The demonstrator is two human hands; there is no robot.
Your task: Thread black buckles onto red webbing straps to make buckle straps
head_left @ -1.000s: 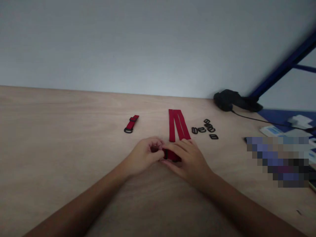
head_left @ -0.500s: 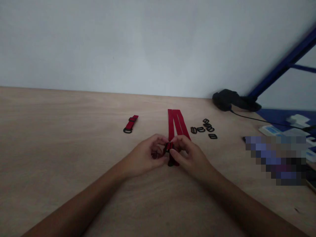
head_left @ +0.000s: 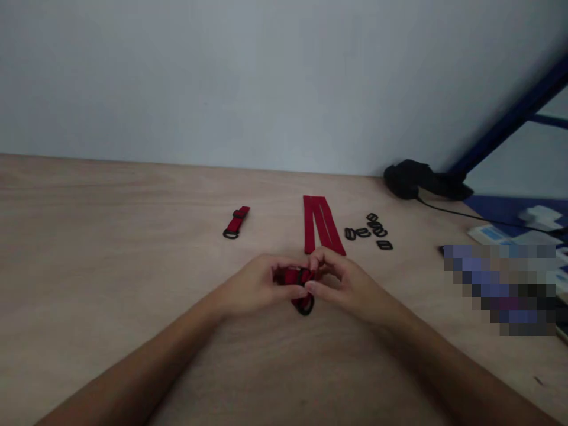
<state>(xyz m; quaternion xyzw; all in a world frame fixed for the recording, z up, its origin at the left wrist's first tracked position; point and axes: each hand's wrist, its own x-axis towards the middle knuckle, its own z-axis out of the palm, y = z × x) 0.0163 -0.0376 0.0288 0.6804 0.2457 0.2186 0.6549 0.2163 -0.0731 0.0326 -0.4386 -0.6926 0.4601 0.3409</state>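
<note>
Between my two hands is a red webbing strap [head_left: 291, 276] with a black slide buckle [head_left: 303, 276] on it. A black D-ring [head_left: 306, 306] hangs from the strap just below my fingers. My left hand [head_left: 255, 287] is closed on the strap from the left, thumb in front and fingers behind. From the right, my right hand [head_left: 344, 284] pinches the strap's end beside the buckle between thumb and fingertips. Part of the strap is hidden by my fingers. Flat red strap pieces [head_left: 326, 228] lie just beyond my hands.
On the left lies another red strap [head_left: 237, 222] fitted with a black buckle and ring. Several black rings and slide buckles [head_left: 375, 228] are scattered to the right. A black object [head_left: 417, 179] with a cable rests by the wall. Packets [head_left: 492, 235] and a blurred-out item [head_left: 501, 290] are at far right.
The held strap has turned and come slightly lower; its buckle and hanging D-ring now show more plainly. My right fingertips have shifted to the strap's end. The things on the table have stayed put.
</note>
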